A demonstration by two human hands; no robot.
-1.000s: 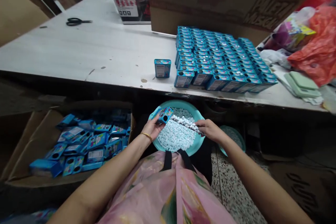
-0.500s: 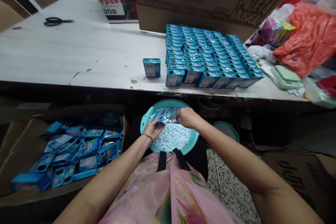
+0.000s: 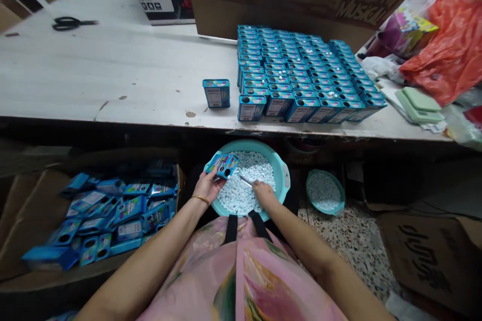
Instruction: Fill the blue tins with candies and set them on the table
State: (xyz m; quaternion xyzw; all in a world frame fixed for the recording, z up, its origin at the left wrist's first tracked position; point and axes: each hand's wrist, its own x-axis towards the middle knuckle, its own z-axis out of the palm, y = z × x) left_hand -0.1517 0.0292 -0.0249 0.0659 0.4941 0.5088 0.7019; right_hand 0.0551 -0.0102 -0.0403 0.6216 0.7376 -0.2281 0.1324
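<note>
On my lap rests a turquoise basin full of small pale round candies. My left hand is closed around a small blue candy box, tilted over the basin's left side. A white candy shows at the box's lower right end. My right hand grips a thin metal spoon low over the candies, its tip toward the box. Whether the spoon's bowl holds candies I cannot make out.
Upright blue boxes stand in tight rows on the white table, one box apart. A carton of blue boxes lies left. Scissors, a green scale and a smaller candy basin are around.
My right hand has drawn the spoon away from the box's mouth and down over the candies. My left hand has shifted slightly left with the box. The basin has turned a little.
</note>
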